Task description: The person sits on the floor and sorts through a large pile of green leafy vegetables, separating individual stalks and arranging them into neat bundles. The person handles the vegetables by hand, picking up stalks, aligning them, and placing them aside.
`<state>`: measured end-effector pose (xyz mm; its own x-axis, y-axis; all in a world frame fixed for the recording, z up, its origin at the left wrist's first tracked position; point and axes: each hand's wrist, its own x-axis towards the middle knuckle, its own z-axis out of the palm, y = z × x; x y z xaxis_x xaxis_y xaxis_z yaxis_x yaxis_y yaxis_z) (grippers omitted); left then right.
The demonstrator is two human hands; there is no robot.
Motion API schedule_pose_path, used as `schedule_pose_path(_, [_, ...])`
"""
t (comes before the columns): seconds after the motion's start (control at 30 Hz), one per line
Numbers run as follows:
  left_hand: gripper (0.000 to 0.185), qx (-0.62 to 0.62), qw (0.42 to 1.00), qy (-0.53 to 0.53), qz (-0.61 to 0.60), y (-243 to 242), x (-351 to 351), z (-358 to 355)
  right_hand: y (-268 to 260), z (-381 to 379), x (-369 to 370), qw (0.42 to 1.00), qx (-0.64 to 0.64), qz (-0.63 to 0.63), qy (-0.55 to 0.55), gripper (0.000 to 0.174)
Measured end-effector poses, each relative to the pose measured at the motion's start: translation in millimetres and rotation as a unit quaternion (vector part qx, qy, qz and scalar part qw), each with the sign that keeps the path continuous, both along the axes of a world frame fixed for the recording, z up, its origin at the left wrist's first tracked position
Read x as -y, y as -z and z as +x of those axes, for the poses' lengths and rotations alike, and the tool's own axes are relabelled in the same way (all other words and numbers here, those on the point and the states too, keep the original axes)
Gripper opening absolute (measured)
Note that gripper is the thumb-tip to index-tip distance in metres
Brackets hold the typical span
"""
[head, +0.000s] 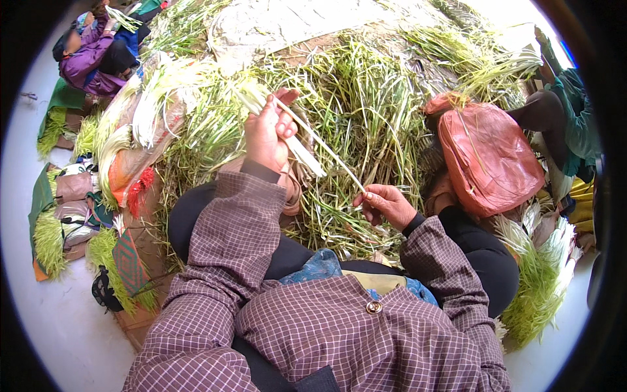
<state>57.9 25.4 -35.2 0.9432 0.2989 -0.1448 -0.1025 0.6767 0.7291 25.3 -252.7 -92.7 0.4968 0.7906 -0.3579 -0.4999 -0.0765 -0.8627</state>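
Note:
My left hand point(268, 130) is raised in front of me and gripping a small bundle of pale stalks point(307, 158), which look like blanched garlic greens. Their white ends point down to the right. One long thin stalk point(327, 147) runs from the left hand down to my right hand point(387, 203). There its lower tip is pinched between thumb and fingers. Beneath both hands, a deep heap of loose green and yellowed leaves point(357, 98) covers the ground between my knees.
Left, pale stalks point(152, 110) lie over an orange sack point(117, 179), with tied bundles point(49, 240) beyond. A stuffed red plastic bag point(492, 159) sits by my right knee, near more bundles point(536, 279). People sit at far left point(88, 66) and right point(575, 117). White sheeting point(294, 24) lies ahead.

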Motion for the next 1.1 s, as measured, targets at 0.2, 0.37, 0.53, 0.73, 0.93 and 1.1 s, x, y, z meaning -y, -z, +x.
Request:
schedule_pose_path(0.2, [0.027,-0.011,0.998,0.009,0.057,15,27,-7,-24,3,-31,0.990,0.115,0.019,0.080,0.026])
schedule_pose_path(0.37, [0.023,-0.075,0.995,0.066,0.001,26,70,-20,-24,11,-45,0.980,0.178,-0.071,0.048,0.026])
schedule_pose_path(0.53, [0.020,-0.102,0.990,0.050,-0.078,40,61,-18,-22,4,-40,0.874,0.411,-0.191,0.176,0.030])
schedule_pose_path(0.73, [0.018,-0.105,0.994,0.025,-0.031,41,68,-19,-47,-2,-57,0.842,0.483,-0.194,0.141,0.033])
schedule_pose_path(0.93, [0.018,-0.130,0.989,0.040,-0.054,42,68,-19,-17,3,-53,0.909,0.359,-0.131,0.167,0.016])
schedule_pose_path(1.1, [0.017,-0.134,0.986,0.050,-0.085,45,67,-18,1,4,-50,0.949,0.243,-0.060,0.191,0.013])
